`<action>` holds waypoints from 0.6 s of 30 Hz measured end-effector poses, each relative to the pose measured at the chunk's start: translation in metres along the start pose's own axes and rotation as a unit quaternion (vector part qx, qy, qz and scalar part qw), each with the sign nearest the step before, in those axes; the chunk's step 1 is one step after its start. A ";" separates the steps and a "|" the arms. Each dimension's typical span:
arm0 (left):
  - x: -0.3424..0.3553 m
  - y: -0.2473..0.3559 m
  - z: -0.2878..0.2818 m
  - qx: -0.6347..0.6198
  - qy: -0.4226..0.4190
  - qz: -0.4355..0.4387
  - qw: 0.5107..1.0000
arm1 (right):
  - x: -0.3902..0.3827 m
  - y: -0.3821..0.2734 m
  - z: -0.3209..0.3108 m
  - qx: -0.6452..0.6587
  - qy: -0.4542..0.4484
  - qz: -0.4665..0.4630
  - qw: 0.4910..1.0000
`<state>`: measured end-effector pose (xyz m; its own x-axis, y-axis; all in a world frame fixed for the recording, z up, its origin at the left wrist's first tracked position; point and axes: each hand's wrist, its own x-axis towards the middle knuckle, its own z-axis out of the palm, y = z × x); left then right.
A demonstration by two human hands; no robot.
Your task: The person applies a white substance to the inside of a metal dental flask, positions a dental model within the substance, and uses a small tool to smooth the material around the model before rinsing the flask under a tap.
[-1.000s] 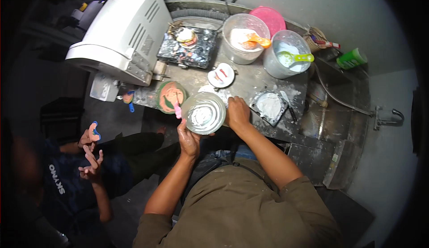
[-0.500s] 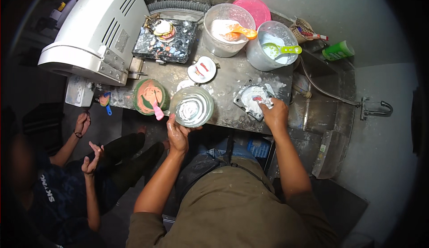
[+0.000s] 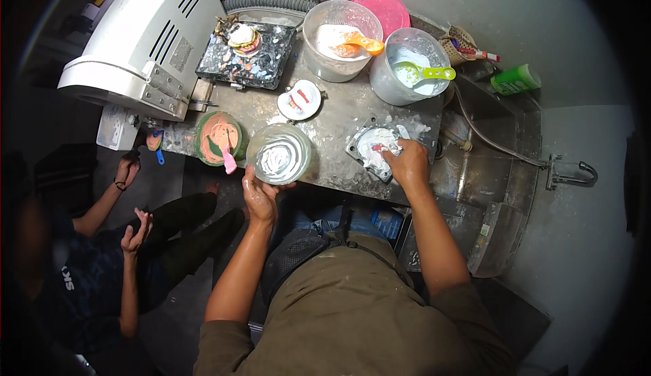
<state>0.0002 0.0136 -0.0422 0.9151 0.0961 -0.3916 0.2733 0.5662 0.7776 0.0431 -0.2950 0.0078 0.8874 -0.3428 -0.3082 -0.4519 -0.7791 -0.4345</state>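
My left hand (image 3: 260,198) grips a translucent bowl (image 3: 298,166) from below, at the bench's front edge. White paste (image 3: 277,160), like wet plaster, coats its inside in rings. My right hand (image 3: 409,162) reaches over a square metal flask (image 3: 352,150) with holes at its corners. White paste fills the flask, and a small red-pink piece (image 3: 377,148) shows in it. My right thumb and fingers are apart, their tips touching the paste beside that piece. Left of my bowl stands a green bowl (image 3: 200,147) of pink paste with a pink-handled tool (image 3: 229,162) in it.
Behind stand two clear tubs of powder (image 3: 337,71) (image 3: 393,94) with orange (image 3: 366,42) and green scoops (image 3: 437,73). A round white mould (image 3: 299,100), a speckled black block (image 3: 244,71) and a white machine (image 3: 159,30) are leftward. A sink tap (image 3: 573,172) is rightward; a co-worker's hands (image 3: 137,230) show lower left.
The bowl and my left hand have shifted slightly left. My right fingertips have moved inward over the paste, closer to the red-pink piece. The whole view has shifted a little.
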 end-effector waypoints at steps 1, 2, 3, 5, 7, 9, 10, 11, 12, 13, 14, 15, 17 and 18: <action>0.000 0.001 0.003 0.000 0.011 0.001 1.000 | 0.001 0.003 0.005 -0.004 0.037 -0.031 0.999; -0.001 0.002 0.005 0.001 0.011 0.002 1.000 | 0.001 0.005 0.008 -0.007 0.075 -0.062 0.995; -0.002 0.002 0.008 0.000 0.017 0.001 1.000 | 0.001 0.007 0.009 -0.006 0.074 -0.062 0.995; -0.003 0.003 0.009 0.000 0.023 0.002 1.000 | 0.000 0.002 0.007 -0.004 0.045 -0.107 0.993; -0.002 0.002 0.005 -0.001 0.008 -0.003 1.000 | 0.000 0.000 0.011 -0.014 0.046 -0.121 0.992; -0.001 0.002 0.003 0.003 0.005 -0.001 1.000 | 0.001 0.000 0.015 -0.026 0.048 -0.134 0.989; -0.001 0.002 0.004 0.008 0.002 0.002 1.000 | 0.002 0.002 0.016 -0.036 0.046 -0.142 0.988; -0.001 0.002 0.006 0.009 0.001 0.002 1.000 | 0.002 0.003 0.017 -0.046 0.043 -0.149 0.987; -0.001 0.002 0.007 0.007 0.008 0.001 1.000 | 0.002 0.003 0.017 -0.045 0.045 -0.148 0.987; -0.001 0.002 0.008 0.005 0.016 0.000 1.000 | 0.002 0.003 0.017 -0.046 0.041 -0.144 0.988; 0.000 0.001 0.007 0.005 0.016 0.001 1.000 | 0.002 0.003 0.016 -0.047 0.038 -0.141 0.988; 0.003 -0.002 0.006 -0.007 0.028 0.013 0.999 | 0.002 0.003 0.014 -0.048 0.038 -0.141 0.988; 0.005 -0.003 0.004 -0.020 0.040 0.026 0.999 | 0.004 0.006 0.008 -0.041 0.016 -0.144 0.989; 0.006 -0.002 0.000 0.022 0.033 0.031 0.999 | 0.003 0.009 0.002 -0.041 0.016 -0.144 0.989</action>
<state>0.0049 0.0129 -0.0456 0.9095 0.1843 -0.3726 0.2307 0.5219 0.8212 0.0419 -0.3017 0.0011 0.9812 -0.1159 -0.1542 -0.1722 -0.8865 -0.4294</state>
